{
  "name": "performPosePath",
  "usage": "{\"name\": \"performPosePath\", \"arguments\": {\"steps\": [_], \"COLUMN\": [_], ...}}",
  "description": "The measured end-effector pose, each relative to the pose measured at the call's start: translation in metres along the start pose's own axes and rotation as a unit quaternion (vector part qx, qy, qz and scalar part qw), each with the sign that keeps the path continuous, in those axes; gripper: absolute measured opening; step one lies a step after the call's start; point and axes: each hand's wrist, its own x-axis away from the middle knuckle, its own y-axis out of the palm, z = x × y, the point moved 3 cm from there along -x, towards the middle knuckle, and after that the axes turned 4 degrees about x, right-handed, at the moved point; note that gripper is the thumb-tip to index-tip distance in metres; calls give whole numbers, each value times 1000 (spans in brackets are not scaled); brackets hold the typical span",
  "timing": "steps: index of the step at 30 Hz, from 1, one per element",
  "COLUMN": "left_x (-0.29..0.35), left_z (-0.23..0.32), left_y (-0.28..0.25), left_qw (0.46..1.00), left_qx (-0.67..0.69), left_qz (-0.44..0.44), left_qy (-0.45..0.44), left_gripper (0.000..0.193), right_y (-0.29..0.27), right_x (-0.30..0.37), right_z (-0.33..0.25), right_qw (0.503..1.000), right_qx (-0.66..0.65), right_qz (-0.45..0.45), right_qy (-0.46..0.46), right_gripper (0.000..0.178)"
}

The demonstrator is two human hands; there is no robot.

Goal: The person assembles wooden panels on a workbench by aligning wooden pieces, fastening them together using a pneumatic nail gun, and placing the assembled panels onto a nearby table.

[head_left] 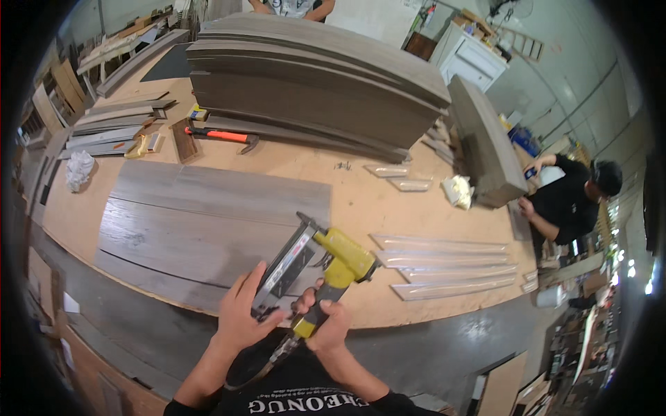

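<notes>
A yellow and black pneumatic nail gun (pixel 345 258) is held up in front of me, over the near edge of the workbench. My right hand (pixel 329 320) wraps round its dark handle, and an air hose (pixel 277 355) runs from the handle's lower end. Against the gun's long magazine (pixel 286 267) my left hand (pixel 244 308) is curled, fingers along its side and thumb near its rear end. Beneath and left of the gun lies a flat grey wood-grain panel (pixel 201 222) made of boards.
Mitred trim strips (pixel 451 260) lie to the right. A tall stack of grey panels (pixel 312 90) stands at the back, with an orange-handled hammer (pixel 222 134) before it. Loose slats (pixel 114 125) and crumpled white paper (pixel 80 170) are at left. A co-worker (pixel 569 194) stands by the right end.
</notes>
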Motion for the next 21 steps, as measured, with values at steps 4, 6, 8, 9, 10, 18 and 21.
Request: {"name": "performPosePath", "arguments": {"steps": [4,6,8,9,10,18,21], "left_x": [12,15,19,22,25,42,53], "left_z": [-2,3,0,-1,-1,-8,-41], "left_y": [-1,-4,-5,-6,-9,-28,-16], "left_qw": [994,990,989,987,989,993,854], "left_qx": [-86,-111,-108,-109,-103,77,455], "left_qz": [39,57,78,89,82,81,192], "left_qy": [47,59,68,79,67,41,-165], "left_gripper": [75,67,65,63,61,73,98], "right_y": [-3,-3,0,0,0,7,-8], "right_x": [4,6,3,3,2,0,3], "right_z": [8,11,13,13,13,12,31], "right_qw": [1000,1000,999,999,1000,1000,999], "right_qx": [-11,6,33,29,25,13,-9], "right_qz": [-8,-1,5,7,9,-11,-7], "right_qy": [9,18,23,19,15,7,50], "right_gripper": [35,35,36,36,35,29,27]}}
